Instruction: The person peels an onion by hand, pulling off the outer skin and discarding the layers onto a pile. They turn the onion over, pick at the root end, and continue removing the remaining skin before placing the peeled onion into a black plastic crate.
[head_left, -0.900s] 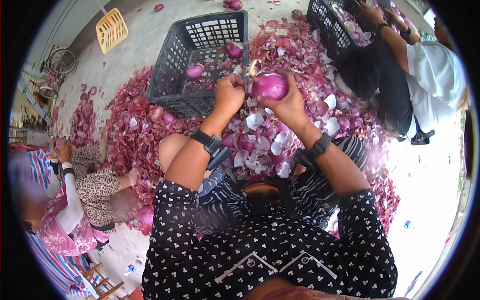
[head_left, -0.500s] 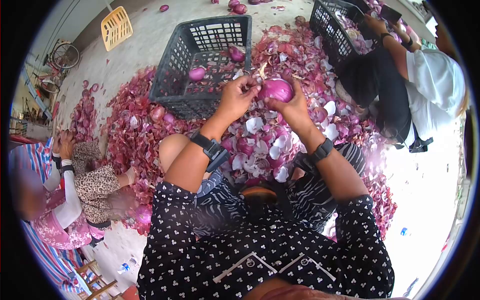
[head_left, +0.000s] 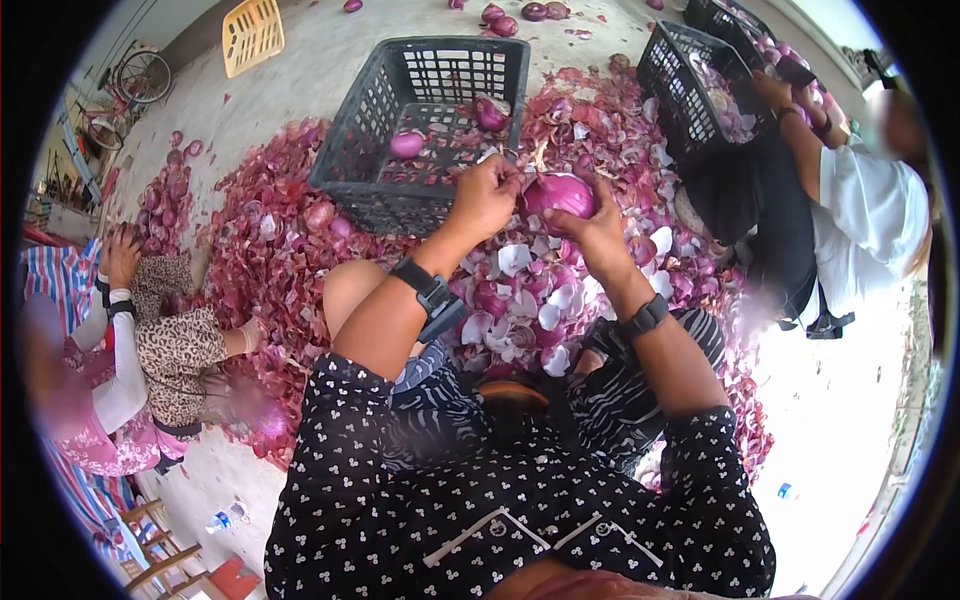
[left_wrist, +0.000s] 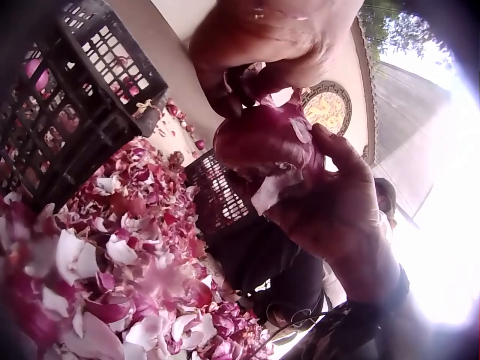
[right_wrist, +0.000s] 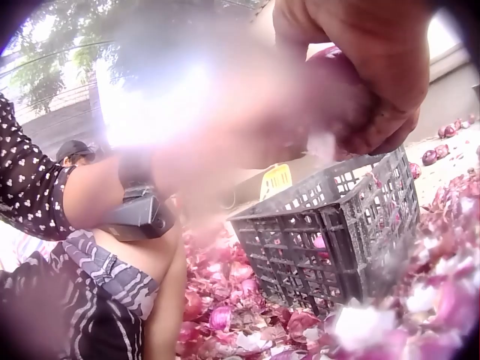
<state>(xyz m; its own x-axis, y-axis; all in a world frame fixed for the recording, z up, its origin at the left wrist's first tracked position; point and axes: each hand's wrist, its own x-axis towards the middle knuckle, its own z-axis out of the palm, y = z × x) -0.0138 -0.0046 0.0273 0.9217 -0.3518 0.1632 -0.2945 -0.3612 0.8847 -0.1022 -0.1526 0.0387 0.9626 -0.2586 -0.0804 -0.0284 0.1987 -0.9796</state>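
Note:
A large purple onion [head_left: 558, 197] is gripped by my right hand [head_left: 600, 228], whose fingers and thumb curl round its right side. At its left edge, my left hand [head_left: 485, 200] has curled fingers pinching a bit of thin skin. In the left wrist view, the left hand [left_wrist: 277, 41] is above the onion [left_wrist: 262, 142], pale loose skin hangs from it, and the right hand [left_wrist: 337, 217] holds it from the side. The right wrist view has the right hand [right_wrist: 375, 67] round the onion [right_wrist: 334, 94]; the left hand is blurred there.
A black crate [head_left: 340, 190] with two onions stands just ahead. Onion skins [head_left: 270, 220] cover the floor round my legs. Another crate [head_left: 700, 130] and a seated person [head_left: 870, 200] are at the right; a second person [head_left: 120, 390] sits left. A yellow basket [head_left: 252, 38] is at the back.
The head view has shifted, so the crate and other surroundings appear further right. My left fingers have come closer to the onion's left edge; my right hand still holds it.

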